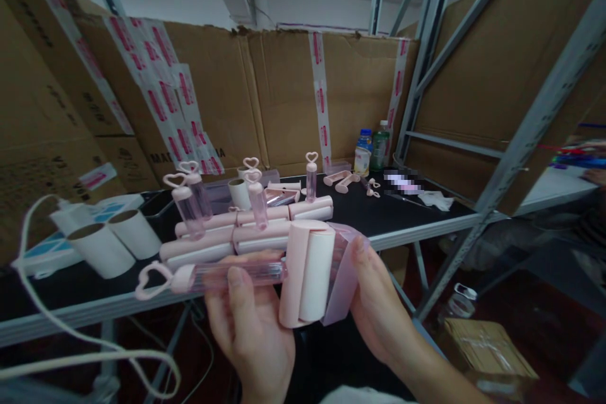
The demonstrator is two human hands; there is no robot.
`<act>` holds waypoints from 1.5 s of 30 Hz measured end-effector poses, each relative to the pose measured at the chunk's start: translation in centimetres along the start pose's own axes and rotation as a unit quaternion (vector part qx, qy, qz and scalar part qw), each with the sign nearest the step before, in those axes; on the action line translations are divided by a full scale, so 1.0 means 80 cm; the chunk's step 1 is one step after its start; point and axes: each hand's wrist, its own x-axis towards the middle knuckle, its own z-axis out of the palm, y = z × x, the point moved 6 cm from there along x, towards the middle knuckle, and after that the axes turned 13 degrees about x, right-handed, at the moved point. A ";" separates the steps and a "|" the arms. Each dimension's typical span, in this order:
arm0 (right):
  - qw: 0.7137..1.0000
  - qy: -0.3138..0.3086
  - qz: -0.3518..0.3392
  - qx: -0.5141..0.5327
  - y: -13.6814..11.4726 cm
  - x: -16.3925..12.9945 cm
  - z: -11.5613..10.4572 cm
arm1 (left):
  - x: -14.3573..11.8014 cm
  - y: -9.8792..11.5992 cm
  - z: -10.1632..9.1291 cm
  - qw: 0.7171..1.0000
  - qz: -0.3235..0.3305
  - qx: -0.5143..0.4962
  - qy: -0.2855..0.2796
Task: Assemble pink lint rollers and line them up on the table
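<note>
My left hand is closed around the clear pink handle of a lint roller, with the heart-shaped end of the handle pointing left. A white roll sits in the pink head of this roller. Against the head's right side is a translucent purple cover, gripped by my right hand; whether it is fastened to the head cannot be seen. Just behind my hands, several more lint rollers lie in rows on the black tabletop, some with heart-topped handles standing upright.
White paper rolls and a white cable are at the left. Loose pink roller frames, drink bottles and a crumpled tissue stand or lie farther back. A metal post rises at the right, near a taped carton below.
</note>
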 end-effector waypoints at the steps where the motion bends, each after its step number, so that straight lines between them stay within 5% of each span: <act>1: 1.000 0.003 -0.002 0.000 -0.001 0.001 -0.001 | 0.001 0.001 0.000 1.000 0.004 -0.002 -0.001; 11: 1.000 -0.003 0.010 -0.028 0.014 -0.006 -0.007 | -0.001 0.002 0.006 0.997 0.009 0.039 -0.070; 18: 0.999 0.028 -0.008 -0.014 0.026 -0.018 -0.004 | -0.020 -0.022 0.009 0.993 0.033 0.071 -0.087; 24: 0.993 -0.051 0.013 -0.109 0.015 0.004 -0.007 | 0.021 -0.027 0.004 0.978 0.013 0.115 -0.172; 27: 0.945 -0.162 -0.046 -0.280 -0.008 0.018 -0.005 | 0.041 -0.015 0.004 0.945 0.025 0.193 -0.261; 30: 0.853 -0.316 -0.065 -0.410 -0.016 0.017 0.004 | 0.039 -0.012 0.011 0.887 0.056 0.291 -0.355; 33: 0.806 -0.368 -0.070 -0.458 -0.020 0.018 0.002 | 0.032 -0.016 0.019 0.850 0.102 0.346 -0.383; 36: 0.811 -0.348 -0.092 -0.462 -0.030 0.033 -0.015 | 0.042 -0.013 0.014 0.846 0.149 0.380 -0.343; 40: 0.834 -0.249 -0.164 -0.464 -0.056 0.081 -0.065 | 0.082 0.017 -0.017 0.850 0.253 0.415 -0.205; 45: 0.815 -0.235 -0.207 -0.487 -0.055 0.145 -0.098 | 0.131 0.046 -0.058 0.778 0.363 0.510 -0.054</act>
